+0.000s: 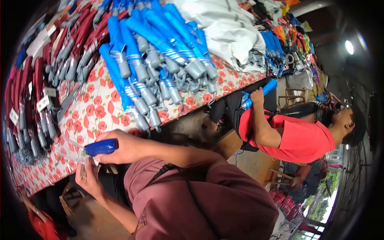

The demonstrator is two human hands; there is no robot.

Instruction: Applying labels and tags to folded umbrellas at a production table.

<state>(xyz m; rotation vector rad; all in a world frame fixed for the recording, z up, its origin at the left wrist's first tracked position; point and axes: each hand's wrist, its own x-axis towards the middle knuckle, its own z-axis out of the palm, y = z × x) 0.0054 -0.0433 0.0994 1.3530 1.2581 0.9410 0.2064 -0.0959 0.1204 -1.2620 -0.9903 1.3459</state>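
My right hand (pixel 123 147) is wrapped around a dark blue hand tool (pixel 101 147) with a rounded body; its exact kind is not clear. Just below the tool's end, the fingers of my left hand (pixel 90 179) are pinched together at a small white piece (pixel 95 161), perhaps a tag. Both hands are close together at the table's near edge. To their left lie folded maroon umbrellas (pixel 39 76) with grey handles, several bearing white tags (pixel 43 103). Ahead of my hands is a heap of folded blue umbrellas (pixel 160 34) with grey handles and straps.
A table with a red-flowered cloth (pixel 96 110) carries the umbrellas. White sheeting (pixel 220 30) lies at the back. On the right, a person in a red shirt (pixel 288 138) holds a blue umbrella (pixel 269 86). Another red sleeve (pixel 45 226) shows at lower left. Wooden stools (pixel 282 178) stand behind.
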